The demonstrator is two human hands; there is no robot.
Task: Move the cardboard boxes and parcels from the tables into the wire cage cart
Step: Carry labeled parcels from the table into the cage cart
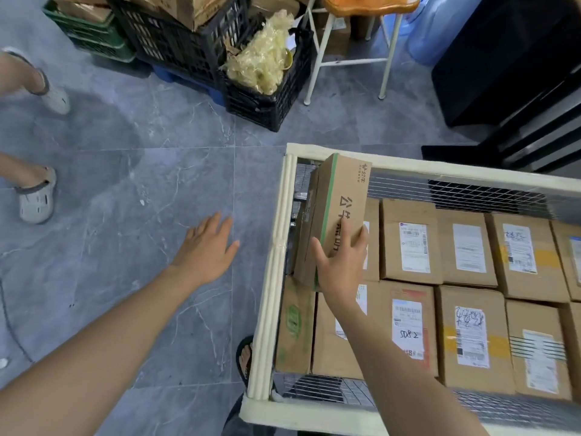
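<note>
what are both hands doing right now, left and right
left hand: open, fingers spread, holding nothing
right hand: thumb and fingers grip the near end of the green-striped cardboard box, inside the wire cage cart

Grey marble floor [141, 171], wooden stool [371, 7]

Floor [157, 171]: grey marbled tiles
Black crates [267, 99]: one holds yellowish plastic wrap [264, 55]
Stool [367, 7]: wooden seat, white legs
Water bottle [437, 29]: blue, beside stool
Grey clogs [36, 196]: bystander's, left edge
</note>
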